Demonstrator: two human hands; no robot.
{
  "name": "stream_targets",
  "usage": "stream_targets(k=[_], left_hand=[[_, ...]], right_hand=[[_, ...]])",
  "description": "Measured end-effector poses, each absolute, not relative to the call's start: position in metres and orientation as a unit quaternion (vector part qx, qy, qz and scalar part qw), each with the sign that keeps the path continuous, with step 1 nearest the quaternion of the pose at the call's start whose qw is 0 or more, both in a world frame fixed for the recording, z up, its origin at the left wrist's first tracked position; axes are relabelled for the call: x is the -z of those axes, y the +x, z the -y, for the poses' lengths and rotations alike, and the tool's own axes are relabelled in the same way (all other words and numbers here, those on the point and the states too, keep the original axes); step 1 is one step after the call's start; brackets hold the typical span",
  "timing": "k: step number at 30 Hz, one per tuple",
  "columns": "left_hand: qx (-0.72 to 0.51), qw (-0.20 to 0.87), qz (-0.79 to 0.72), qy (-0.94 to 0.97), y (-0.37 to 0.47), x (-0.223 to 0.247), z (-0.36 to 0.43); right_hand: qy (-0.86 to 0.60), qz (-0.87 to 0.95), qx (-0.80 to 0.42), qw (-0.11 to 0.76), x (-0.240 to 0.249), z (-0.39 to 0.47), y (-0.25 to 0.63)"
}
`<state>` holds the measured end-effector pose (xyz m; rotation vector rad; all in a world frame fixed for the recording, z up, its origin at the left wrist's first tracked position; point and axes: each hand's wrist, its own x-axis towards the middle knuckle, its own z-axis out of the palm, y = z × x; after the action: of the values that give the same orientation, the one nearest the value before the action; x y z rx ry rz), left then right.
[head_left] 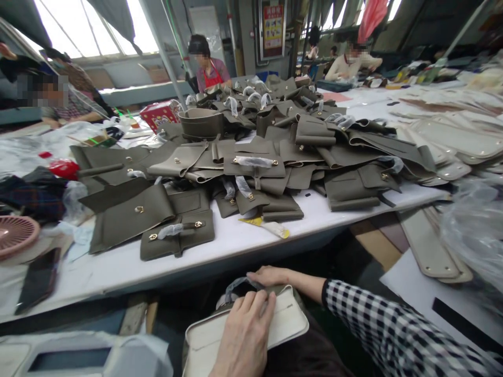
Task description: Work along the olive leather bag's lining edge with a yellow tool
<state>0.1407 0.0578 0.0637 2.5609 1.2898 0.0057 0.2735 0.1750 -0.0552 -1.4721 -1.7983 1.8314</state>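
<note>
A cream, flat, padded bag piece with rounded corners point(286, 324) is held low down, below the near edge of the long white table point(236, 246). It lies on the lap, close to the bottom of the view.

The left hand point(245, 335) is laid flat on top of the cream piece. Its fingers are held close together and stretched out, and their tips are pressed on the top edge of the piece. The right hand point(271, 276) is placed at the far edge of the same piece, palm down. Its fingers are curled over that edge, next to a bit of thin clear plastic wrap point(238, 285). It cannot be told if the wrap is pinched by them. A black and white checked sleeve point(377, 324) is worn on the right arm.

On the table, a big heap of grey-green leather bag flaps with small gold clasps point(255, 152) is spread out. 1 flap piece with a strap point(176, 235) is seen near the front edge, well apart from the hands. A yellow and white paper scrap point(271, 226) lies just beside the heap. A pink round plastic basket point(15, 233) and a dark flat phone point(39, 280) are seen at the left end. A stack of cream oval panels point(451, 141) is laid at the right. 3 other people are seated far behind the heap.
</note>
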Motion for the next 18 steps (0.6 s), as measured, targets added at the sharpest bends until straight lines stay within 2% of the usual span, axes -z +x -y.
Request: stream_targets(k=[6,11,15,18], left_hand=[[-0.030,0.165,-0.486,0.858,0.148,-0.065,-0.047],[-0.162,0.248,-0.504,0.811,0.128,-0.073,-0.043],[-0.306,0.339,-0.632,0.626,0.065,-0.067,-0.050],[-0.299,0.461,-0.713,0.436,0.014,-0.039,-0.049]], right_hand=[[-0.459,0.640,-0.613,0.061,0.004,-0.175,0.242],[-0.404,0.730,-0.551,0.008,-0.014,-0.157,0.232],[-0.345,0.788,-0.510,0.005,-0.020,-0.152,0.233],[-0.326,0.807,-0.493,-0.001,-0.024,-0.149,0.230]])
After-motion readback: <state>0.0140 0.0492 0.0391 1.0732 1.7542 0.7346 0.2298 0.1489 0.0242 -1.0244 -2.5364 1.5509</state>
